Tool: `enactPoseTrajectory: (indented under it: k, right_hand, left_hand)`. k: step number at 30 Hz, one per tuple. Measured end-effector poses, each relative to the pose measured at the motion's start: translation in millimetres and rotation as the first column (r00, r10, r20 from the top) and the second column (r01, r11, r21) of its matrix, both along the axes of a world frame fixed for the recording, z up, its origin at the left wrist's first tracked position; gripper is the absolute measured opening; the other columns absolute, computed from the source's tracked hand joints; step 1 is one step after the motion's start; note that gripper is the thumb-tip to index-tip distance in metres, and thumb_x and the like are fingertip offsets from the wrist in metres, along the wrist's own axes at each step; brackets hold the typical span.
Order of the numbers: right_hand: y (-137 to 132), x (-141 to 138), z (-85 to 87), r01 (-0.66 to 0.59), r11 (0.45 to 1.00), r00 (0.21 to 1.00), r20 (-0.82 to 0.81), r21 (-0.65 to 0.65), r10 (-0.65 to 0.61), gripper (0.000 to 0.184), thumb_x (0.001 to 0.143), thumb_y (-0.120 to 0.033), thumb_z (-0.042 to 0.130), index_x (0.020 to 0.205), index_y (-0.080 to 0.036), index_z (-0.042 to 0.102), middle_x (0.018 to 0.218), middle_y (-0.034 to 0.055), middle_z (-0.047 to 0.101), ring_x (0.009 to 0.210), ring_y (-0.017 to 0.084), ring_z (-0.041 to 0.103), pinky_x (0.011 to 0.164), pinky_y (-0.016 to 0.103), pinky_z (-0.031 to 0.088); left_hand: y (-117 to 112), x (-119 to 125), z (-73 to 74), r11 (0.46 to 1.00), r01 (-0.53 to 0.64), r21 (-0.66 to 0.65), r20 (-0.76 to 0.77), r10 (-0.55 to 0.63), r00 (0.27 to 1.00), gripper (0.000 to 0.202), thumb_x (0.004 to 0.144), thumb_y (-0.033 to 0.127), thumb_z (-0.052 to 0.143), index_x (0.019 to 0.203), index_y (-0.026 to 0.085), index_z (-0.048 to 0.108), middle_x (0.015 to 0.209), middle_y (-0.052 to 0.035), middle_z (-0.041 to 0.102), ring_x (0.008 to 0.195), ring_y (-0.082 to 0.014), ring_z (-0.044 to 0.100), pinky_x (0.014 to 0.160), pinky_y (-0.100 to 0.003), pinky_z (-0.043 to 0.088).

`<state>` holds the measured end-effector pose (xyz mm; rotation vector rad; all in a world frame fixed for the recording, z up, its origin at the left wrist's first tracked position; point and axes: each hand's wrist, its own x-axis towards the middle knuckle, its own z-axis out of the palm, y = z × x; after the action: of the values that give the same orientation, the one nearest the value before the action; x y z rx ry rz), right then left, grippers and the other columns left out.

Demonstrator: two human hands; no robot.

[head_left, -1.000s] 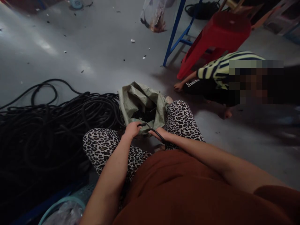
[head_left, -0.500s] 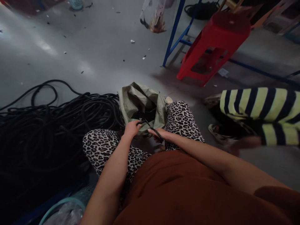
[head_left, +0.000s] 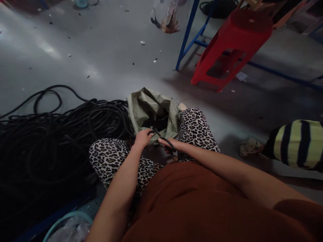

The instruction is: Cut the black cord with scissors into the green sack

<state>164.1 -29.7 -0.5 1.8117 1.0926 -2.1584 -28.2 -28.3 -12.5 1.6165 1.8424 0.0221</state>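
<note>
Your left grip [head_left: 143,138] was clenched on a short black piece [head_left: 151,131], pinched near the fingertips, and your right grip [head_left: 169,146] was closed round the black handles of the scissors [head_left: 171,144]. Blades and piece met, or nearly met, above the near rim of the sack [head_left: 138,117]; whether the edges had bitten was too small to tell.

Good work here, by my judgement, called for pinching the piece well back from the blades, presenting it squarely, and cutting deep in the blades rather than at their tips, where thick stock could slip. Staying over the sack's mouth would have let scraps drop onto the dark bits [head_left: 151,123] inside.

Past the sack's left edge lay a heap of black hose [head_left: 108,114], its coils spread over the floor [head_left: 106,47]; you could have kept loose loops away from your knees. Farther off, toward the floor's far right, stood a red stool [head_left: 248,28]. On sack, scissors and stool you could read no brand, label or lettering.
</note>
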Motion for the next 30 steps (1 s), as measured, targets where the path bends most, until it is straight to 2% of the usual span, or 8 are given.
enactPoseTrajectory:
  k: [4, 8, 13, 19, 23, 30]
  right_hand:
    - [0, 0, -0.5, 0.028, 1.0, 1.0, 0.002, 0.001, -0.028, 0.05, 0.099, -0.058, 0.067, 0.073, -0.017, 0.055, 0.057, -0.0006, 0.057, 0.044, 0.011, 0.053, 0.042, 0.019, 0.042]
    - [1, 0, -3.5, 0.016, 1.0, 1.0, -0.016, 0.0, -0.016, 0.047, 0.105, -0.052, 0.06, 0.076, -0.016, 0.055, 0.058, -0.001, 0.058, 0.044, 0.01, 0.053, 0.041, 0.018, 0.042]
    - [-1, -1, -15.1, 0.022, 1.0, 1.0, -0.015, 0.006, -0.022, 0.046, 0.106, -0.054, 0.059, 0.08, -0.016, 0.055, 0.059, -0.002, 0.057, 0.044, 0.01, 0.054, 0.04, 0.018, 0.043]
    - [-2, 0, -27.8, 0.036, 0.999, 0.999, -0.023, 0.004, -0.036, 0.048, 0.104, -0.057, 0.061, 0.078, -0.017, 0.055, 0.063, 0.0001, 0.06, 0.047, 0.011, 0.056, 0.042, 0.018, 0.043]
    - [-1, 2, -26.6, 0.006, 1.0, 1.0, -0.006, 0.024, -0.006, 0.048, 0.103, -0.055, 0.063, 0.076, -0.016, 0.056, 0.063, 0.0005, 0.06, 0.048, 0.011, 0.056, 0.041, 0.018, 0.041]
    - [-2, 1, -19.5, -0.032, 0.997, 0.999, 0.023, 0.069, 0.031, 0.047, 0.104, -0.055, 0.061, 0.081, -0.014, 0.061, 0.064, 0.0009, 0.06, 0.051, 0.011, 0.056, 0.045, 0.017, 0.042]
  left_hand:
    - [-1, 2, -1.0, 0.999, 0.033, -0.006, 0.008, -0.033, 0.999, 0.036, 0.098, 0.031, 0.061, 0.131, 0.024, 0.075, 0.126, -0.0075, 0.078, 0.118, -0.0251, 0.07, 0.103, -0.033, 0.052]
    - [-3, 4, -1.0, 0.997, 0.071, -0.016, 0.023, -0.07, 0.997, 0.036, 0.098, 0.03, 0.06, 0.131, 0.023, 0.075, 0.129, -0.008, 0.077, 0.12, -0.0253, 0.07, 0.105, -0.033, 0.051]
    - [-4, 4, -4.9, 0.996, 0.084, -0.023, 0.022, -0.084, 0.996, 0.037, 0.098, 0.03, 0.061, 0.132, 0.023, 0.074, 0.132, -0.0083, 0.076, 0.124, -0.0256, 0.068, 0.107, -0.033, 0.05]
    - [-5, 4, -8.5, 0.994, 0.11, -0.019, 0.045, -0.109, 0.993, 0.034, 0.097, 0.03, 0.061, 0.127, 0.024, 0.077, 0.127, -0.0078, 0.078, 0.12, -0.0252, 0.069, 0.104, -0.033, 0.051]
    - [-5, 5, -8.3, 0.987, 0.156, -0.026, 0.048, -0.155, 0.987, 0.033, 0.097, 0.029, 0.06, 0.124, 0.025, 0.078, 0.122, -0.0075, 0.079, 0.118, -0.0261, 0.07, 0.102, -0.033, 0.052]
    - [-5, 4, -9.9, 0.986, 0.167, -0.024, 0.034, -0.166, 0.985, 0.031, 0.096, 0.03, 0.061, 0.121, 0.026, 0.079, 0.122, -0.0069, 0.079, 0.119, -0.0259, 0.069, 0.101, -0.032, 0.051]
